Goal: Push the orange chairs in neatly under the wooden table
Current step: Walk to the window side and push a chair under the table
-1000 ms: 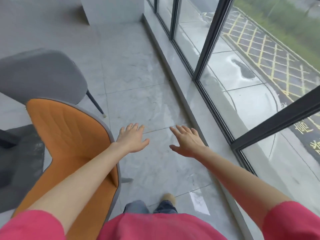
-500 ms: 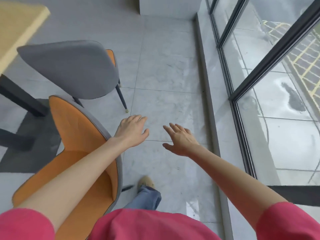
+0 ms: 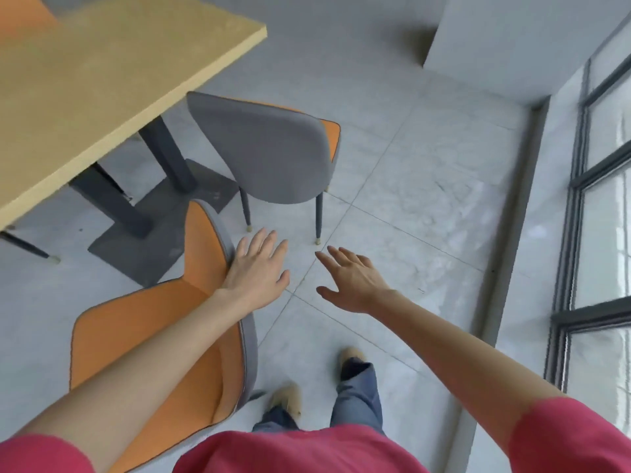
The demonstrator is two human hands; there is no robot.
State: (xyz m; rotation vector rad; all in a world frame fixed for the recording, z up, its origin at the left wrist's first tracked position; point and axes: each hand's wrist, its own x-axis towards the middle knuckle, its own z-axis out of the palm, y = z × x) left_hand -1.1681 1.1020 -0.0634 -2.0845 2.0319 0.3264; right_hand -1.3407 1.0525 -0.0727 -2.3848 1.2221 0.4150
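Note:
The wooden table point(image 3: 102, 70) fills the upper left, standing on dark legs and a dark base plate point(image 3: 160, 230). One orange chair point(image 3: 266, 148) with a grey back stands just beyond the table's near corner, its back towards me. A second orange chair point(image 3: 143, 336) sits at lower left, pulled out from the table, its seat facing left. My left hand point(image 3: 257, 271) hovers flat with fingers spread over the top edge of this nearer chair's backrest; whether it touches is unclear. My right hand point(image 3: 351, 278) is spread open over the floor, holding nothing.
Grey marble floor tiles point(image 3: 409, 186) stretch ahead. A raised sill and dark-framed windows point(image 3: 587, 233) run along the right. A white wall block point(image 3: 512, 46) stands at the back. My feet point(image 3: 286, 397) are behind the nearer chair. Another chair leg point(image 3: 30, 247) shows at far left.
The view has swung left and back, bringing the table and both chairs into view. My left hand now sits over the nearer chair's backrest; both hands remain spread.

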